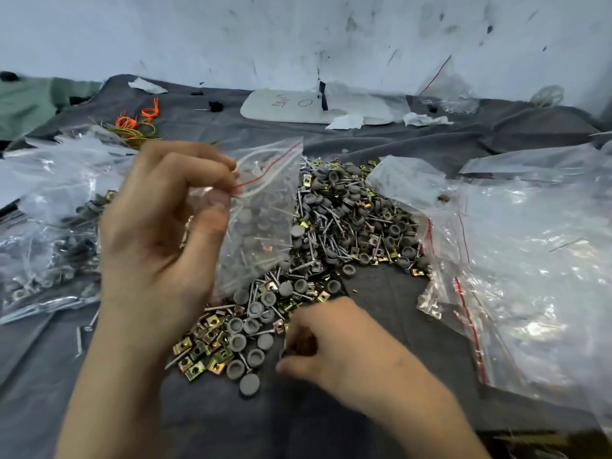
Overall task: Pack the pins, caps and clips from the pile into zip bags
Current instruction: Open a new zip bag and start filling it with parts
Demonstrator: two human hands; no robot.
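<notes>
A: In the head view, your left hand (165, 226) pinches the zip bag (261, 223) by its rim at the red seal, with thumb and fingertips parting the mouth. I judge that this keeps the bag gaping for the next drop.

B: And you hang it right over the pile (351, 223), its bottom down at the heap, so each trip is short. Caps and pins already show inside it.

A: Your right hand (334, 339) sits low at the pile's near edge, fingers curled inward among the caps (250, 382) and clips (195, 369). I cannot tell whether they have closed on a piece.

B: The pins (326, 226) lie thicker farther back. Filled bags (49, 233) lie on your left and empty bags (530, 246) on your right, likely to hold done and undone apart on the cloth (381, 293).
</notes>
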